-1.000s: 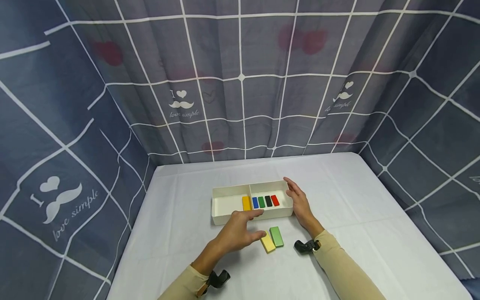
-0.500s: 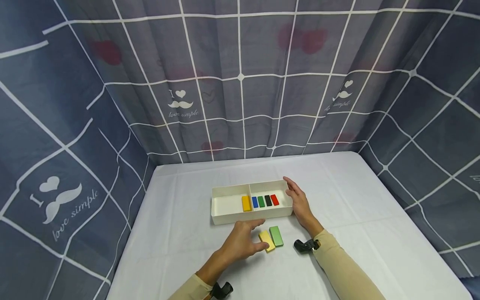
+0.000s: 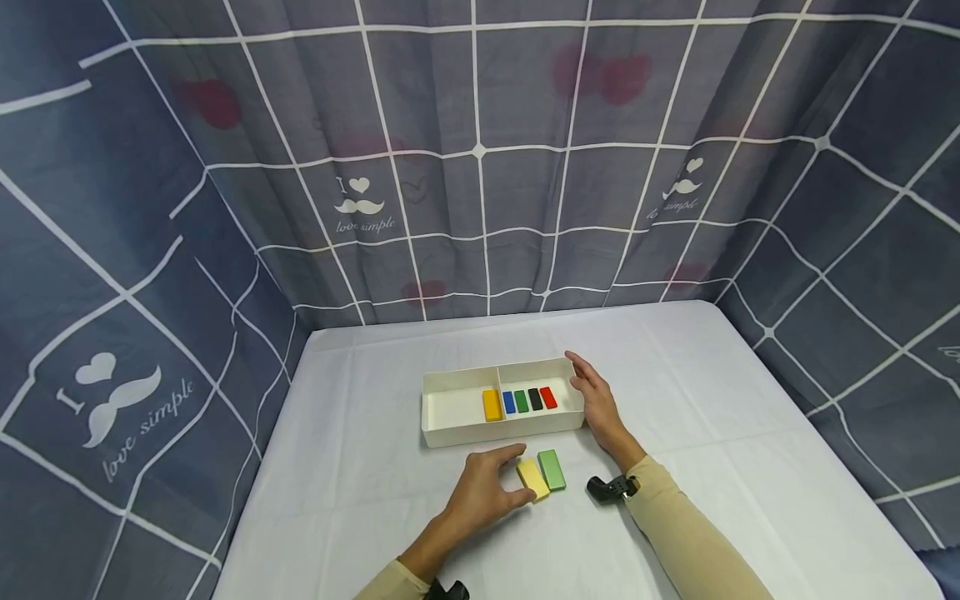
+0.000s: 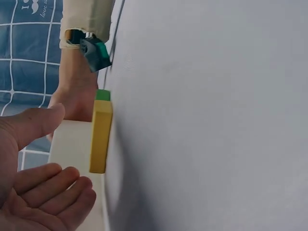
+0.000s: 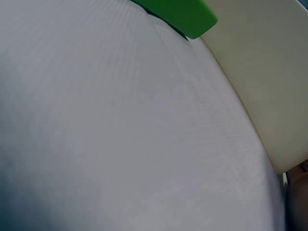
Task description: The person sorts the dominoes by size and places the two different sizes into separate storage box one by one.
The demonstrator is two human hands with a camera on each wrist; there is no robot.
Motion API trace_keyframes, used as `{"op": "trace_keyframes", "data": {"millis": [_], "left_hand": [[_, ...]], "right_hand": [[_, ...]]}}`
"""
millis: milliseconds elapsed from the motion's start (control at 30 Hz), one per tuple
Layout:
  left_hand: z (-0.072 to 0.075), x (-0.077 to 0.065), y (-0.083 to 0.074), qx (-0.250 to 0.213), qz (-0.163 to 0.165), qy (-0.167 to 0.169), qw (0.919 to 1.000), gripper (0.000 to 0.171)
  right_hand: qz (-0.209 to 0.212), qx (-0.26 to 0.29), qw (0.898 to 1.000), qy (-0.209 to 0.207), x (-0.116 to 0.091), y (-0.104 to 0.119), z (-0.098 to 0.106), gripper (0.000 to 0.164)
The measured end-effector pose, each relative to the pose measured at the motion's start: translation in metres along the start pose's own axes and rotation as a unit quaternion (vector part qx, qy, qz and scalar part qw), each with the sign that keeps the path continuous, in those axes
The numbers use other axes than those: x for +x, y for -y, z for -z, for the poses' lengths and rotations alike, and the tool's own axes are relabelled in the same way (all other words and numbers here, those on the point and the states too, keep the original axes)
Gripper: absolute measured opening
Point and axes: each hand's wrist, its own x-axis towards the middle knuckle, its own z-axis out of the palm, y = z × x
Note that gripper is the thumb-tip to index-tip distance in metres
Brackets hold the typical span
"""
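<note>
My left hand [image 3: 480,493] hovers over the cloth with thumb and fingers spread around a pale yellow block [image 3: 532,479]. In the left wrist view a gap shows between its fingertips [image 4: 86,187] and this yellow block [image 4: 101,137]. A light green block [image 3: 551,469] lies just right of the yellow one. My right hand [image 3: 603,410] holds the right end of a white two-compartment box [image 3: 457,435], thumb at the rim and fingers at the far corner. In the right wrist view the box wall [image 5: 264,72] hides most of that hand.
A deeper yellow block [image 3: 491,406] lies in the box's left compartment, against the divider. Small blue [image 3: 509,402], green [image 3: 521,402], black [image 3: 535,399] and red [image 3: 548,397] blocks stand in a row on the right. A grid-patterned curtain [image 3: 525,200] surrounds the white-covered table [image 3: 360,467].
My left hand has drawn back from over the box's front edge toward the yellow block, its thumb now by the block's near end. The right hand and the box have stayed put.
</note>
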Motion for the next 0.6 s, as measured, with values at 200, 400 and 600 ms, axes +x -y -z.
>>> {"op": "trace_keyframes", "data": {"millis": [200,400,600], "left_hand": [[-0.0074,-0.0032,0.0065,-0.030,0.022,0.003,0.9993,0.065],[-0.0085,-0.0050,0.0073,-0.033,0.024,0.009,0.9991,0.064],[-0.0101,-0.0056,0.0028,-0.007,0.028,0.017,0.9994,0.064]], "right_hand": [[0.002,0.003,1.000,0.001,0.0003,0.0009,-0.0010,0.052],[-0.001,0.005,1.000,0.003,0.0008,-0.0002,-0.0006,0.052],[-0.001,0.005,1.000,0.005,-0.0018,0.0017,-0.0005,0.053]]}}
